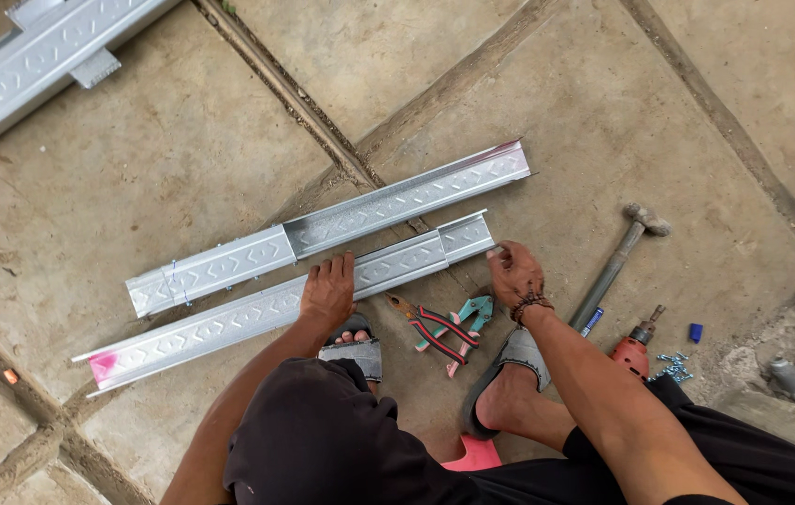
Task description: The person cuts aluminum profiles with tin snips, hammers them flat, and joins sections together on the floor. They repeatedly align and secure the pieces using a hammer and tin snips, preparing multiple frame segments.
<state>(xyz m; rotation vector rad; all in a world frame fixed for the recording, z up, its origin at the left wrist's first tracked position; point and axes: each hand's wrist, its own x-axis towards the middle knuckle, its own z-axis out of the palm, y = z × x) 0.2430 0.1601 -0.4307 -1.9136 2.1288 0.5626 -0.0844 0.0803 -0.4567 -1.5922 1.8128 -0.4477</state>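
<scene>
Outdoor work yard, like small building site. Ground is rough grey concrete slabs (182,140) with dirt-filled cracks between them. Long shiny silver metal channels with stamped pattern (341,224) lie flat on ground. Tools lie loose around: grey metal hammer (617,262), red power drill (633,351), snips with red and teal handles (444,327), small pile of blue screws (673,367). Person squats in grey sandals (519,351).

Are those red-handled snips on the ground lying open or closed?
Open. The snips lie flat on the concrete between the person's feet, their red-and-black handles spread apart in a V, untouched by either hand.
</scene>
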